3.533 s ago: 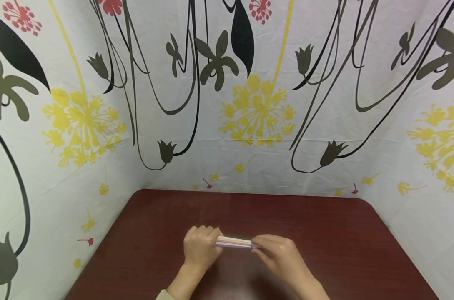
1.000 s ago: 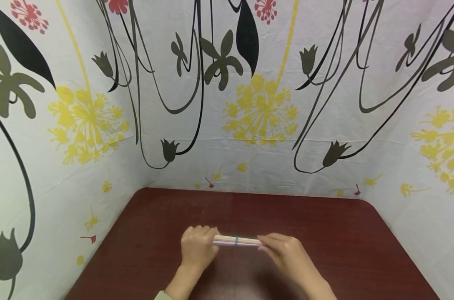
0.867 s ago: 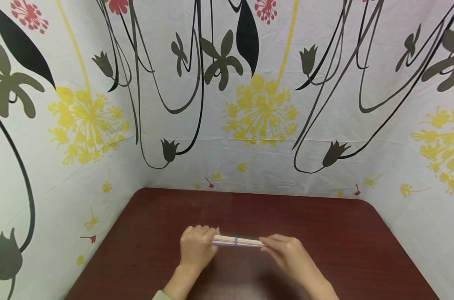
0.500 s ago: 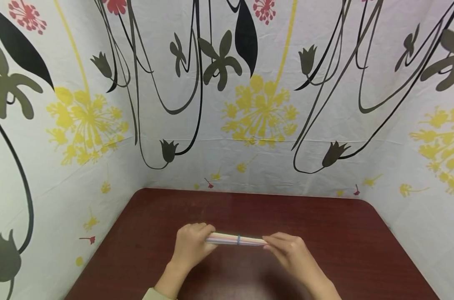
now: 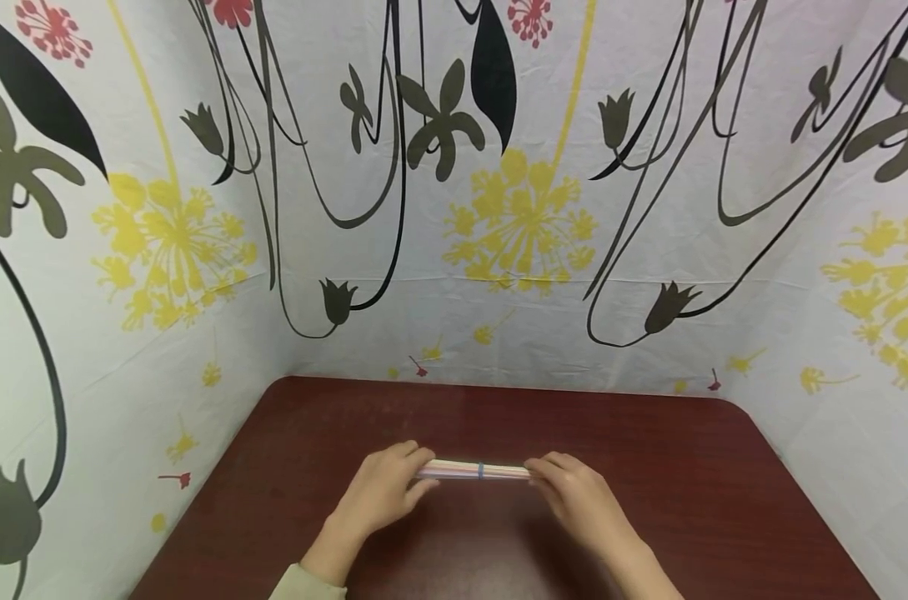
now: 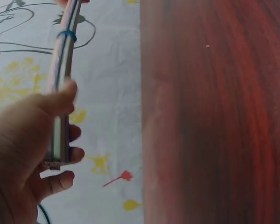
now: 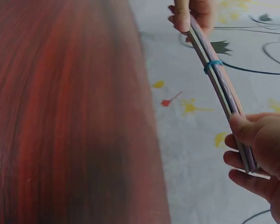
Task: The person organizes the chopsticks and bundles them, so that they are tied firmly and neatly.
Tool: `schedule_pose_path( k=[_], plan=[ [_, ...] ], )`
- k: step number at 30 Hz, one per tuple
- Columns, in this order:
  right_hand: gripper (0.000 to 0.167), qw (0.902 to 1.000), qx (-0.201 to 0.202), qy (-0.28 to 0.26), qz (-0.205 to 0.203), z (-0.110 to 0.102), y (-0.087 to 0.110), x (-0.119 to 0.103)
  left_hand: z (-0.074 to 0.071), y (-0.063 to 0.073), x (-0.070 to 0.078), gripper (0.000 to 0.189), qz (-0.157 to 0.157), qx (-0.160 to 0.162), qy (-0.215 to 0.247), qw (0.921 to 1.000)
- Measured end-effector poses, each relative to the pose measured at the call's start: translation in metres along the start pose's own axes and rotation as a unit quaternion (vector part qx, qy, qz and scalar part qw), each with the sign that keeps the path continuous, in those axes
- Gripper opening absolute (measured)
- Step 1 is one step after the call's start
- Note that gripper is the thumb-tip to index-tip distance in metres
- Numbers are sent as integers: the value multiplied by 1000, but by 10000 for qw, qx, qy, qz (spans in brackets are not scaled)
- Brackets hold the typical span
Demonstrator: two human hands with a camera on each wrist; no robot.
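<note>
A bundle of thin pastel-coloured sticks [image 5: 454, 469] is held level above the table between both hands. A blue band [image 5: 480, 471] wraps it near the middle. My left hand [image 5: 384, 487] holds the left end; in the left wrist view its thumb [image 6: 65, 95] lies across the sticks and its fingers [image 6: 74, 133] come round from behind. My right hand [image 5: 579, 500] pinches the right end between thumb [image 7: 240, 128] and fingers. In the right wrist view the stick ends show just past this thumb.
The dark red wooden table [image 5: 454, 417] lies under the hands, with their shadows on it. White cloth with printed flowers [image 5: 521, 333] stands round the table at the back and sides.
My right hand has moved from the blue band to the bundle's right end, leaving the band mid-bundle. My left hand has turned and loosened its fist, thumb lower. The bundle has risen slightly in the view.
</note>
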State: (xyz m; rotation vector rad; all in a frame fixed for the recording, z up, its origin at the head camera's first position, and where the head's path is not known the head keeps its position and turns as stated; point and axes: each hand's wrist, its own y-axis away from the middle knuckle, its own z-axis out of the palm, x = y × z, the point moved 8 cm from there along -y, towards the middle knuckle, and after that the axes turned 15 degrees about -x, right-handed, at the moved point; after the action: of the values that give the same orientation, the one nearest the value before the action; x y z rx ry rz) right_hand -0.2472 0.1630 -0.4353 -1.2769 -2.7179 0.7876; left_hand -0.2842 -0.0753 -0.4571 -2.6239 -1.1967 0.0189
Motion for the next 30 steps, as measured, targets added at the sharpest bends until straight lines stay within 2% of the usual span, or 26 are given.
schedule_pose_path(
  k=[3, 9, 15, 18, 23, 26, 30],
  plan=[
    [25, 9987, -260, 249, 374, 18, -2, 9, 18, -5, -6, 27, -348, -344, -234, 9985],
    [17, 9936, -610, 484, 818, 53, -7, 27, 48, -14, -13, 25, -887, -449, -843, 9915],
    [11, 9859, -795, 605, 1344, 85, -8, 44, 74, -21, -15, 23, -1143, -576, -1160, 9850],
    [11, 9847, -700, 696, 1433, 94, -8, 48, 85, -25, -16, 24, -1250, -714, -1268, 9814],
    [11, 9860, -446, 743, 1422, 98, -9, 50, 92, -30, -17, 42, -1319, -791, -1424, 9778],
    [9, 9837, -614, 658, 1554, 101, -9, 53, 92, -32, -16, 49, -1313, -836, -1459, 9770],
    [5, 9818, -755, 579, 1646, 103, -8, 54, 91, -32, -14, 49, -1345, -948, -1376, 9767]
  ],
)
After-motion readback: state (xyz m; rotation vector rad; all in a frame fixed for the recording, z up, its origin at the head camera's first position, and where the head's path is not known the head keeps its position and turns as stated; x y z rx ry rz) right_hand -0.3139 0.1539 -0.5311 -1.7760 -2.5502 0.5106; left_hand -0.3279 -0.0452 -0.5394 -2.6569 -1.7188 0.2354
